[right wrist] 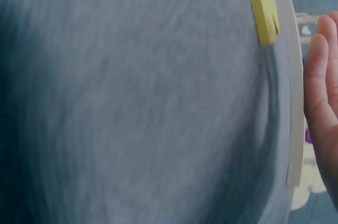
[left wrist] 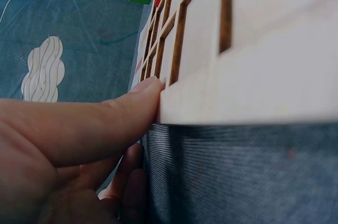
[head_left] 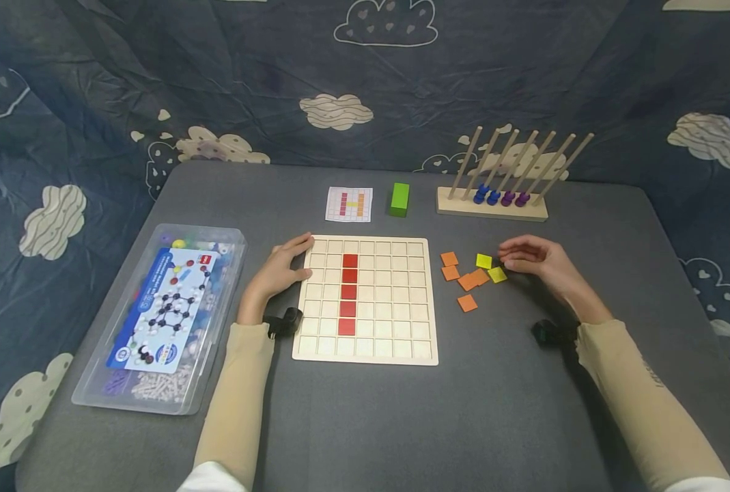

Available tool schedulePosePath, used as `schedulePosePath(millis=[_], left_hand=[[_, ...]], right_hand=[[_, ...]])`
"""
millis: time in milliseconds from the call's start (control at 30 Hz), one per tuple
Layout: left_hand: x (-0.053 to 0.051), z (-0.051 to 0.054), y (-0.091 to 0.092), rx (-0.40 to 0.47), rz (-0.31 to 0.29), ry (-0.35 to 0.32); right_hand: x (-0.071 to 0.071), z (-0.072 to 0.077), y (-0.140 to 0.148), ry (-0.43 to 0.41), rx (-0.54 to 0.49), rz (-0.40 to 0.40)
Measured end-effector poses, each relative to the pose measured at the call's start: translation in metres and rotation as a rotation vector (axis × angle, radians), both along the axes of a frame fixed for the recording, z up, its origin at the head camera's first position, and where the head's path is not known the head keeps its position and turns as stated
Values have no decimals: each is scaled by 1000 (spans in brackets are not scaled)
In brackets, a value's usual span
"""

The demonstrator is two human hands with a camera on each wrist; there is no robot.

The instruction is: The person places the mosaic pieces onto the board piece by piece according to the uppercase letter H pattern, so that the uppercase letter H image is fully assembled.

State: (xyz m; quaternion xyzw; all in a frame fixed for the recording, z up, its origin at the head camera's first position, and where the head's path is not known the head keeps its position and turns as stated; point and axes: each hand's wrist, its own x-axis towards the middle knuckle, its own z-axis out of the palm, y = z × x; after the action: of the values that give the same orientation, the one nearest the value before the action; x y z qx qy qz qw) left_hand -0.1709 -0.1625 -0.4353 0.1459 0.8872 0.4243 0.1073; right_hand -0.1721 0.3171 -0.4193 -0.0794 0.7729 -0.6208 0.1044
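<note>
A pale wooden grid board lies on the table, with a column of red tiles set in its squares. My left hand rests at the board's upper left, its thumb touching the edge. To the right of the board lie several loose orange tiles and two yellow tiles. Close beside the yellow ones hovers my right hand. In the right wrist view its fingers look fairly straight, and no tile shows in them.
A small pattern card and a green block lie behind the board. Further right stands a wooden peg rack with blue and purple beads. On the left is a clear plastic case of molecular model parts.
</note>
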Motion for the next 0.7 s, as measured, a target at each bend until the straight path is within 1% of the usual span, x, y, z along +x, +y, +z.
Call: schedulePosePath(millis=[67,200,300,400,500,567,700], left_hand=[[0,0,0,0,-2,-1],[0,0,0,4,-5,-10],[0,-1,0,8,-6,-10],[0,-1,0,9,-5,-5],[0,-2,0,6,-4,-1],[0,-1,0,6,-4,0],[0,-1,-1,5,-5,2]], right_hand=[[0,-2,3,12,56,-14],[1,-4,6,23,169,-15],[0,-6,8,8,273,-12],[0,-6,7,-13,363,7],[0,-5,5,-31,418,37],[0,-4,3,-24,457,55],[-1,-5,0,21,528,86]])
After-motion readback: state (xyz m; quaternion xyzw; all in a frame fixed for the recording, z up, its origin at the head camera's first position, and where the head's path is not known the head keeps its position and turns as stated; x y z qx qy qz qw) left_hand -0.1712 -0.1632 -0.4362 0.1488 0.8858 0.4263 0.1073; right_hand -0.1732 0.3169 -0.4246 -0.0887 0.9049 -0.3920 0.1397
